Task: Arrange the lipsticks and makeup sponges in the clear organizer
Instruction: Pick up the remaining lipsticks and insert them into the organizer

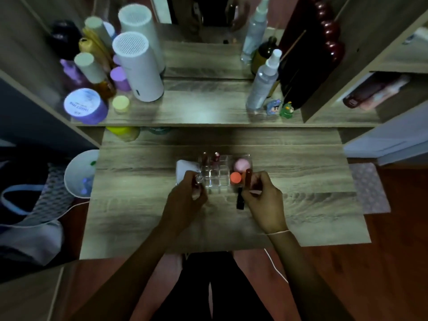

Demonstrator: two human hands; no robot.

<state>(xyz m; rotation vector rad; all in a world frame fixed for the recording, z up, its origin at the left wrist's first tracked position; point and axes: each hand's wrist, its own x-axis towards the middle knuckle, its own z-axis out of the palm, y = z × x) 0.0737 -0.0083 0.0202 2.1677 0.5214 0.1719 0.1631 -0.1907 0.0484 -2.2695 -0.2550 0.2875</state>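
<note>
The clear organizer (217,176) stands mid-table with a grid of small cells. Two lipsticks (215,156) stand in its back row. A pink sponge (242,165) and an orange sponge (235,178) sit in its right section. My left hand (185,202) is closed on a clear-capped lipstick (198,179) at the organizer's front left corner. My right hand (264,200) holds a dark red lipstick (248,179) upright beside the orange sponge. A black lipstick (239,200) lies on the table just in front of the organizer, by my right fingers.
A white cloth (185,166) lies left of the organizer. The raised shelf behind holds white cylinders (139,66), a purple jar (84,105), spray bottles (264,82) and small figures (286,110). A white bowl (80,174) sits off the table's left edge.
</note>
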